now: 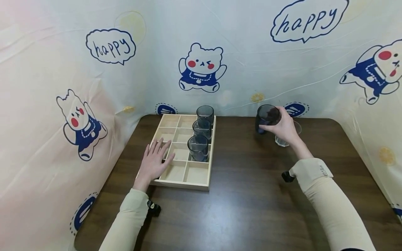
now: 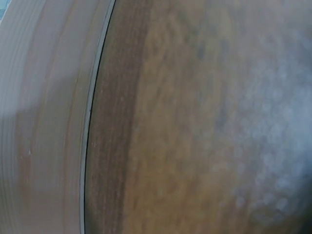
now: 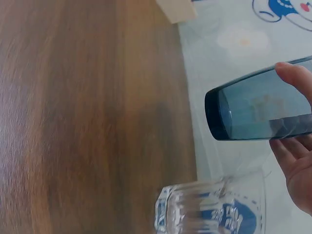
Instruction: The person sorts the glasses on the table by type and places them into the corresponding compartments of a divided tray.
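My right hand [image 1: 284, 127] grips a blue-grey tinted drinking glass [image 1: 261, 120], thumb on one side and fingers on the other. In the right wrist view the glass [image 3: 248, 109] is upright, its thick base raised above the table. Close by the hand stands a clear glass [image 1: 281, 142], partly hidden behind it. My left hand [image 1: 153, 165] rests with spread fingers on the left side of a divided wooden tray [image 1: 208, 177]. Three tinted glasses, a back one [image 1: 205, 112], a middle one [image 1: 202, 128] and a front one [image 1: 198, 148], stand in the tray's right column.
The dark brown table [image 1: 242, 195] runs back to a printed cloth [image 1: 245, 45] with bears and "happy" lettering, which also hangs at both sides. Only the tray's pale side wall [image 2: 44, 122] and the tabletop show in the left wrist view.
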A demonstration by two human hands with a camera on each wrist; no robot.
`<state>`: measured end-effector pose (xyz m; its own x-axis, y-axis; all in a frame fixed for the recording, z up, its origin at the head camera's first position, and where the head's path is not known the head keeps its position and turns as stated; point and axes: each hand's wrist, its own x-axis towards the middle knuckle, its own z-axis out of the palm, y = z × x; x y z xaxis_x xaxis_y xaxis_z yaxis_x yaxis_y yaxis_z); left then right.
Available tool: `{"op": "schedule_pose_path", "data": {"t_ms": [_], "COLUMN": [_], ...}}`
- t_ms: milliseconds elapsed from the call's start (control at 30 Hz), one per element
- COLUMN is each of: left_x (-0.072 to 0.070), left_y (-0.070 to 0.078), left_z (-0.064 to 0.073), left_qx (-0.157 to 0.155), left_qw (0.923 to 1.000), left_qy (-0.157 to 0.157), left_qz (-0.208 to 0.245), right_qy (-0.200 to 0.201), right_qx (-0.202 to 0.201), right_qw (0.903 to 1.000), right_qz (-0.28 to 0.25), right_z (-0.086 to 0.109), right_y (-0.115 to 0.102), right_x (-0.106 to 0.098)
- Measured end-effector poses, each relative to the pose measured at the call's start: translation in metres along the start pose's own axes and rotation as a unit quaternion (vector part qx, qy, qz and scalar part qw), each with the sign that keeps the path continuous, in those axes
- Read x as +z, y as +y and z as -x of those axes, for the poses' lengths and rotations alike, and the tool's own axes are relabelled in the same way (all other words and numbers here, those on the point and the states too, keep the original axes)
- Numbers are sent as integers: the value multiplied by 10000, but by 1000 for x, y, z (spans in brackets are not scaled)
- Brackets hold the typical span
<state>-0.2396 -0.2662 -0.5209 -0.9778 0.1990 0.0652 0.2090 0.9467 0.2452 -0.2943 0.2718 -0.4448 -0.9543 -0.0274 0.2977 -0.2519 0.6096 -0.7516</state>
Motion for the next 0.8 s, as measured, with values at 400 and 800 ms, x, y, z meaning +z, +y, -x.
{"op": "schedule_pose_path", "data": {"t_ms": [400, 800], "left_x": [0, -1], "left_y": [0, 1], "left_z": [1, 1], "left_qx": [32, 13], "left_qw": [9999, 10000], "left_qy": [79, 12], "left_qz": [69, 57], "right_qy": [-178, -368], "right_qx": [276, 851], "right_qw": [9876, 9482], "right_qz": [-1535, -3040], "right_z": [5, 18], "right_y": [-16, -21], "right_x": [12, 28]}}
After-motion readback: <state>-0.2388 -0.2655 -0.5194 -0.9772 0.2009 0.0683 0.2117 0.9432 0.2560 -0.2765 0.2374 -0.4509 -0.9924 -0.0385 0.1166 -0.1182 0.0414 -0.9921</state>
